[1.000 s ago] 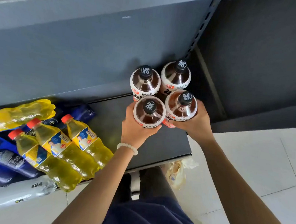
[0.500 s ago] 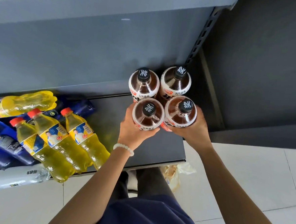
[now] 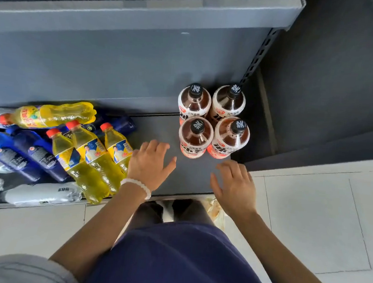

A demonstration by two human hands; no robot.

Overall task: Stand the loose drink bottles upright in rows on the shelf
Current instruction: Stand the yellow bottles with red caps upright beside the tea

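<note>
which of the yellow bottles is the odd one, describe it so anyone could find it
On the grey metal shelf, look at the pile of lying bottles at its left end. The yellow plastic bottle at the back lies crosswise; the three other yellow bottles point their red caps backward.

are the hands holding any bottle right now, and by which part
Nothing is held. The left hand and right hand are open above the grey shelf, clear of the four upright brown black-capped bottles.

Four brown black-capped bottles (image 3: 213, 121) stand upright in a tight square at my shelf's (image 3: 160, 128) right end; yellow bottles (image 3: 92, 154), blue bottles (image 3: 19, 154) and a clear bottle (image 3: 40, 194) lie loose at left.
</note>
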